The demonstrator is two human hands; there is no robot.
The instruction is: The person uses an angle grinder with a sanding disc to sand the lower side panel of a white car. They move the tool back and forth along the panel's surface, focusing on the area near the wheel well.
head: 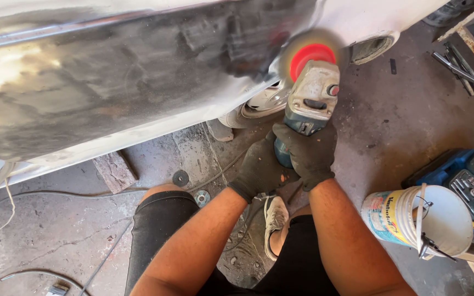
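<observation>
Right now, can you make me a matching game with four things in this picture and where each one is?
Things:
1. angle grinder
2. white bucket
3. socket set case
4. loose grinding disc

Places:
A. lying on its side by the person's right arm
B. flat on the concrete beside the left knee
C. held in both gloved hands, left hand and right hand, against the car panel
D. open on the floor behind the bucket

Pairs: 1-C, 2-A, 3-D, 4-B
</observation>
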